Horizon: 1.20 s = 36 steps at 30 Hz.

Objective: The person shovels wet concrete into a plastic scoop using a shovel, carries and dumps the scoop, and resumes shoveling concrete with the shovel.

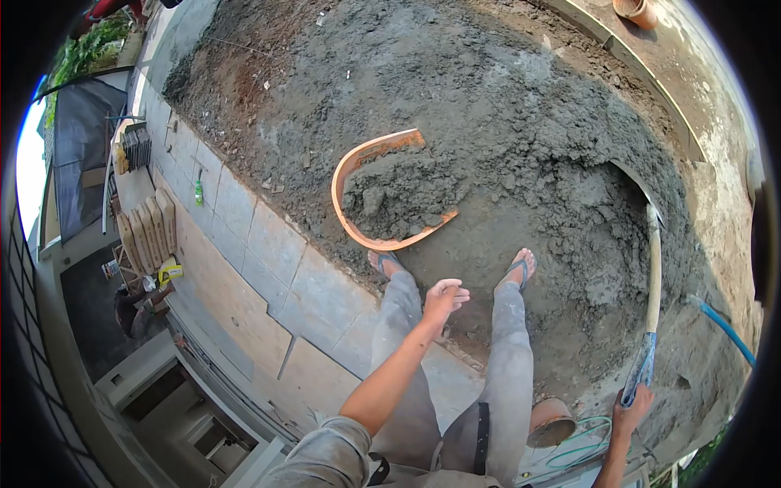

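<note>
My right hand (631,408) grips the end of a shovel's handle at the lower right. The shovel (654,281) has a pale wooden shaft with a blue handle end, and its blade is partly sunk in a heap of wet grey mortar (582,211). My left hand (445,300) hangs in front of my legs with its fingers curled in and nothing visible in them. Beyond it, an orange U-shaped pan (338,191) lies with its open side to the right and mortar inside. My sandalled feet stand on either side of my left hand.
Grey paving slabs (272,248) run along the left of the mortar. Stacked sacks (148,232), a green bottle (198,191) and a crouching person (138,313) are farther left. An orange bucket (551,421) stands near my leg, beside a green hose (590,439). A blue pipe (724,328) lies right.
</note>
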Each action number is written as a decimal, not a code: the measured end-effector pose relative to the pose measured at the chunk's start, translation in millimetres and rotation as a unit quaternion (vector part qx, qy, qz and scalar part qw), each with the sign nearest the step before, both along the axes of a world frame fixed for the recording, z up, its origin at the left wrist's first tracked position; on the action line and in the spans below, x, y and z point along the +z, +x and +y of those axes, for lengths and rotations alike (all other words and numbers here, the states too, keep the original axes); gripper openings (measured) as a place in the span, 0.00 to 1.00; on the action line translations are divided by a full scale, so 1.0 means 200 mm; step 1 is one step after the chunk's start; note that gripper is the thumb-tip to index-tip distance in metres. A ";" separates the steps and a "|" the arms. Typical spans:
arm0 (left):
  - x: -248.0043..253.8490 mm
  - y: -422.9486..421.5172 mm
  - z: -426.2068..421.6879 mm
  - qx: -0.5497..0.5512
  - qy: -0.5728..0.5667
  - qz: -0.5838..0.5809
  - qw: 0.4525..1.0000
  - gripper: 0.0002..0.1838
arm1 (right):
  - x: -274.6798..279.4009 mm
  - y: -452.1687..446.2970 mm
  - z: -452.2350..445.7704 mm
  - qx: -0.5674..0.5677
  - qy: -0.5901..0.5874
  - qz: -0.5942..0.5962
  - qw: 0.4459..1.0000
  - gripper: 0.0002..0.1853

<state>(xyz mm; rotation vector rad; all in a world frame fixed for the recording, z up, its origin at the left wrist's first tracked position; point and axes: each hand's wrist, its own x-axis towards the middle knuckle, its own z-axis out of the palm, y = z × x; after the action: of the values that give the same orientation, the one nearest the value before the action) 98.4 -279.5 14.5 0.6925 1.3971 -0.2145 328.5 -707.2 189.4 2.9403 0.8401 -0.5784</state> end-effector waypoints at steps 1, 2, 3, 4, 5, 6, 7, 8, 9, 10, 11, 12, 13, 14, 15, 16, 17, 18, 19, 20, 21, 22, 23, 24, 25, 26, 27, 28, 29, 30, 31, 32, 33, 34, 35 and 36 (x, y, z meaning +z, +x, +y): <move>0.05 -0.15 0.13 -0.007 0.010 0.019 1.000 0.11 | 0.04 -0.01 0.09 -0.027 -0.010 -0.042 0.999 0.19; 0.07 -0.25 0.28 -0.016 0.024 0.026 0.999 0.11 | 0.06 -0.03 0.19 -0.058 -0.017 -0.096 0.994 0.22; 0.09 -0.34 0.42 -0.020 0.028 0.013 0.999 0.11 | 0.08 -0.07 0.28 -0.063 -0.013 -0.109 0.992 0.22; 0.12 -0.46 0.53 -0.022 0.034 0.025 0.999 0.11 | 0.11 -0.12 0.36 -0.126 -0.039 -0.114 0.985 0.23; 0.16 -0.56 0.64 -0.021 0.040 0.039 0.998 0.11 | 0.15 -0.16 0.42 -0.184 -0.065 -0.117 0.974 0.24; 0.19 -0.66 0.74 -0.016 0.037 0.035 0.999 0.11 | 0.16 -0.23 0.46 -0.179 -0.067 -0.121 0.974 0.24; 0.23 -0.75 0.83 -0.010 0.047 0.037 0.998 0.11 | 0.12 -0.30 0.43 -0.156 -0.095 -0.137 0.973 0.25; 0.26 -0.81 0.92 -0.006 0.059 0.034 0.998 0.11 | 0.06 -0.36 0.38 -0.136 -0.121 -0.156 0.971 0.26; 0.29 -0.85 1.01 0.000 0.065 0.023 0.998 0.11 | -0.03 -0.39 0.27 -0.134 -0.114 -0.167 0.970 0.26; 0.33 -0.90 1.07 -0.006 0.065 0.034 0.997 0.11 | -0.16 -0.40 0.14 -0.099 -0.072 -0.199 0.972 0.23; 0.38 -0.96 1.14 -0.020 0.065 0.051 0.996 0.11 | -0.23 -0.45 0.10 -0.069 -0.033 -0.225 0.971 0.21; 0.41 -1.03 1.21 -0.030 0.065 0.055 0.996 0.11 | -0.21 -0.45 0.19 -0.096 -0.052 -0.155 0.982 0.17; 0.44 -1.09 1.25 -0.046 0.077 0.058 0.994 0.11 | -0.16 -0.41 0.34 -0.128 -0.079 -0.081 0.985 0.15; 0.44 -1.09 1.28 -0.069 0.083 0.048 0.993 0.11 | -0.08 -0.34 0.55 -0.088 -0.073 -0.082 0.990 0.17; 0.43 -1.11 1.31 -0.085 0.082 0.060 0.991 0.12 | 0.00 -0.24 0.72 -0.053 -0.034 -0.117 0.991 0.19; 0.43 -1.15 1.32 -0.102 0.076 0.070 0.989 0.12 | 0.13 -0.09 0.90 -0.059 -0.018 -0.138 0.989 0.20; 0.42 -1.17 1.33 -0.118 0.074 0.082 0.987 0.12 | 0.23 0.09 1.00 -0.058 -0.009 -0.176 0.983 0.20; 0.42 -1.16 1.33 -0.126 0.077 0.094 0.985 0.12 | 0.35 0.30 1.03 -0.050 -0.021 -0.181 0.982 0.21; 0.42 -1.12 1.31 -0.136 0.080 0.088 0.983 0.12 | 0.48 0.49 1.08 -0.061 0.026 -0.163 0.984 0.22; 0.46 -1.10 1.29 -0.146 0.087 0.089 0.981 0.11 | 0.56 0.67 1.01 -0.036 -0.006 -0.206 0.978 0.21; 0.48 -1.08 1.27 -0.155 0.086 0.081 0.981 0.11 | 0.70 0.72 1.06 -0.095 0.010 -0.187 0.978 0.20; 0.49 -1.04 1.23 -0.155 0.085 0.081 0.981 0.11 | 0.85 0.80 1.17 -0.145 0.034 -0.169 0.974 0.19; 0.50 -1.01 1.21 -0.155 0.083 0.086 0.981 0.11 | 0.99 0.84 1.21 -0.144 0.088 -0.180 0.969 0.17; 0.52 -0.98 1.18 -0.155 0.084 0.085 0.981 0.11 | 1.14 0.85 1.21 -0.142 0.140 -0.188 0.962 0.15; 0.51 -0.93 1.13 -0.149 0.088 0.083 0.981 0.11 | 1.28 0.87 1.18 -0.182 0.143 -0.176 0.957 0.14; 0.51 -0.90 1.08 -0.143 0.091 0.085 0.982 0.11 | 1.40 0.88 1.14 -0.220 0.144 -0.161 0.951 0.13; 0.50 -0.86 1.02 -0.141 0.090 0.092 0.982 0.11 | 1.49 0.86 1.11 -0.229 0.169 -0.161 0.945 0.13; 0.48 -0.83 0.97 -0.138 0.088 0.090 0.982 0.10 | 1.48 0.85 1.13 -0.236 0.180 -0.156 0.942 0.13; 0.47 -0.79 0.91 -0.138 0.085 0.091 0.983 0.10 | 1.46 0.85 1.15 -0.243 0.192 -0.152 0.939 0.13; 0.47 -0.75 0.86 -0.133 0.078 0.091 0.984 0.09 | 1.39 0.82 1.23 -0.229 0.198 -0.152 0.941 0.14; 0.46 -0.68 0.80 -0.126 0.075 0.091 0.985 0.08 | 1.23 0.85 1.23 -0.229 0.178 -0.154 0.945 0.15; 0.44 -0.64 0.76 -0.140 0.063 0.079 0.985 0.09 | 1.06 0.87 1.23 -0.228 0.159 -0.156 0.948 0.17; 0.43 -0.60 0.71 -0.148 0.054 0.068 0.985 0.10 | 0.81 0.91 1.33 -0.179 0.067 -0.171 0.967 0.20; 0.45 -0.54 0.67 -0.155 0.049 0.065 0.985 0.10 | 0.50 0.94 1.30 -0.170 0.029 -0.196 0.965 0.21; 0.45 -0.47 0.63 -0.161 0.044 0.056 0.984 0.10 | 0.31 0.97 1.28 -0.160 -0.006 -0.227 0.961 0.23; 0.43 -0.42 0.61 -0.180 0.041 0.046 0.982 0.10 | 0.30 1.03 1.35 -0.155 0.011 -0.227 0.961 0.23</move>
<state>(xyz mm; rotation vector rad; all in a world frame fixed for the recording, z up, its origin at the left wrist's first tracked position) 13.8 -158.5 101.1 1.0140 1.3668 -0.4799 535.4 -437.4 248.6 3.0481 0.3431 0.1128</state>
